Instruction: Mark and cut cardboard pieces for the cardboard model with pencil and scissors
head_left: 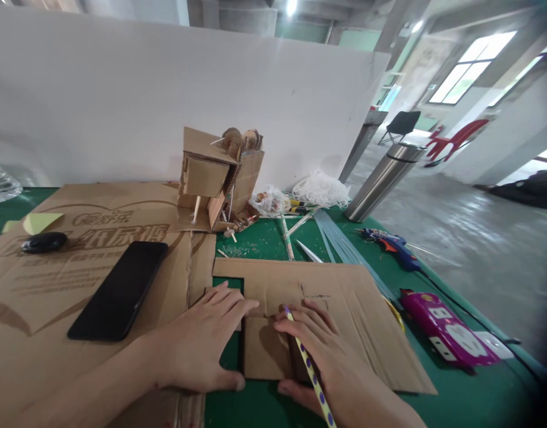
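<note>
Nearest the camera, the right hand [327,351] clenches its grip on a yellow pencil [310,371] whose long axis runs up and away, tip meeting the cardboard sheet [345,309] just ahead of the fingers. The left hand [202,351], released and flat, presses the sheet's notched left edge beside it. Farther off on the green desk [456,398] lie a black phone [119,289] and a cardboard model [220,181].

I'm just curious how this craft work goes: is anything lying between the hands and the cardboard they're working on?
Nothing visible does. The left hand lies flat on the brown notched cardboard sheet, and the right hand, gripping a yellow pencil with purple dots, rests directly on it too.
</note>
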A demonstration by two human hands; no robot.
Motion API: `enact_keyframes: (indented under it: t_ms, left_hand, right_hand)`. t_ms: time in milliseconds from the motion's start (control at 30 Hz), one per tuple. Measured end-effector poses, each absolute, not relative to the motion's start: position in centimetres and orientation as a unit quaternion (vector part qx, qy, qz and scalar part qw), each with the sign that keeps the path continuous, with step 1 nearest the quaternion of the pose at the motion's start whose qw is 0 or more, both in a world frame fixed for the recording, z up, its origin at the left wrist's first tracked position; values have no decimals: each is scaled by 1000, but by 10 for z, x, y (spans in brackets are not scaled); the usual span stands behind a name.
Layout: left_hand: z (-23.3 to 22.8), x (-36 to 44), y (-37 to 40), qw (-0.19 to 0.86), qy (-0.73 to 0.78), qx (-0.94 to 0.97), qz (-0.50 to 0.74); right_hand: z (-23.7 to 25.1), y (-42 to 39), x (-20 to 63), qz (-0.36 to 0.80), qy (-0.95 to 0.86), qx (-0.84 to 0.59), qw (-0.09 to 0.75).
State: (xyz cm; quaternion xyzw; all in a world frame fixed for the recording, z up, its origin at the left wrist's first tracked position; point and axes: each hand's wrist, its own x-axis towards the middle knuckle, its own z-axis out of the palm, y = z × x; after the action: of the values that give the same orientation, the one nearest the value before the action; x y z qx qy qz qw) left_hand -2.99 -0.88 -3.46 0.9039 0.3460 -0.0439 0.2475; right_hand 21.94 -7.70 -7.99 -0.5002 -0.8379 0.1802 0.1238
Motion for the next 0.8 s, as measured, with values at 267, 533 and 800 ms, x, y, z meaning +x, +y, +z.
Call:
enact_keyframes:
  t_ms: [267, 533, 800]
  left_hand:
    - [-32, -27, -11, 227, 330, 915, -39]
    - [-45, -27, -14, 198, 319, 927, 21]
    - [-48, -24, -13, 165, 301, 939, 31]
  right_hand:
    - [-78, -74, 217, 169, -844, -492, 132]
    - [-71, -81, 221, 212, -841, -472, 161]
    - [-65, -83, 221, 237, -835, -456, 198]
